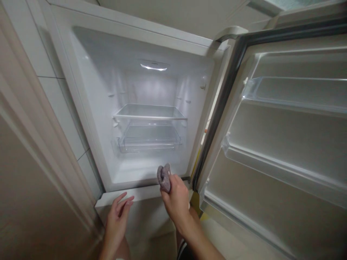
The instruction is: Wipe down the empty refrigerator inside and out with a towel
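Note:
A bunched grey cloth point(164, 178) is gripped in my right hand point(176, 196), at the lower front edge of an open fridge point(92, 144). My left hand point(118, 216) holds nothing; its fingers are apart and slightly bent, in front of the ledge point(141, 194) below the compartment. Inside the lit compartment, a glass shelf point(151, 112) spans the middle, and a clear drawer point(149, 146) hangs under it. A lamp point(153, 66) glows at the ceiling of the compartment.
To the right the fridge door point(276, 126) stands wide, with a dark gasket point(221, 104) and clear door racks point(279, 169). A tiled wall point(51, 97) and a pale door frame point(46, 126) run close along the left. Something yellow point(195, 202) shows below the hinge side.

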Tool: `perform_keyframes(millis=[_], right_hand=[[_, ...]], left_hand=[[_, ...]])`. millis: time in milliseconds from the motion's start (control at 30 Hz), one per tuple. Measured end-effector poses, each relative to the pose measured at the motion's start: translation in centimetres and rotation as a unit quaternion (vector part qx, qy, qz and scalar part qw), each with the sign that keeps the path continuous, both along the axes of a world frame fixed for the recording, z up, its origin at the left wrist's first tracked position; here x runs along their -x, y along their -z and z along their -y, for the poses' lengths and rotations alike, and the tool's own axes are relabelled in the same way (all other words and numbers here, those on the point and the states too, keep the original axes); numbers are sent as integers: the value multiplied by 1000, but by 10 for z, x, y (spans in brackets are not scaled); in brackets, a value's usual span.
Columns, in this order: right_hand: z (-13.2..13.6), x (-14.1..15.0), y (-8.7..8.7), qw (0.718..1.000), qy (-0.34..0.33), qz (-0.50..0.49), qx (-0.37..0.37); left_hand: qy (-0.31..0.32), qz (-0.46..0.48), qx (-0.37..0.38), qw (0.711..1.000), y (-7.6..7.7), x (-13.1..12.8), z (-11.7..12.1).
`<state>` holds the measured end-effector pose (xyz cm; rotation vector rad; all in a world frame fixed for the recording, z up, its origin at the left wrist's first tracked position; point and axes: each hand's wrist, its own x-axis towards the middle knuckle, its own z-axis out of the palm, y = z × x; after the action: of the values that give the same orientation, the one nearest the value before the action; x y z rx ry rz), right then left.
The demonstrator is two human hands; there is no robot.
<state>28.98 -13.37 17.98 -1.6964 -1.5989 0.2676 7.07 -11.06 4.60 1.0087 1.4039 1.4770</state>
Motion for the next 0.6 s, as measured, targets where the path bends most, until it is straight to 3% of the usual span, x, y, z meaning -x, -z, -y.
perform_keyframes(millis=[100,233,333,433,600], right_hand=[[-46,36,4,980,-29,198,-9],[-95,70,38,946,-152,263,116],[-114,69,64,940,-190,251,133],[-127,56,79,946,-199,228,120],[-166,35,83,943,-207,221,140]], left_hand=[[-16,-64,-38,997,23,7,-17],[-50,-159,-71,983,40,20,-39],[-74,-239,-81,965,43,37,-54],[-71,-341,-111,931,37,48,-73],[31,-459,-200,865,29,55,-115]])
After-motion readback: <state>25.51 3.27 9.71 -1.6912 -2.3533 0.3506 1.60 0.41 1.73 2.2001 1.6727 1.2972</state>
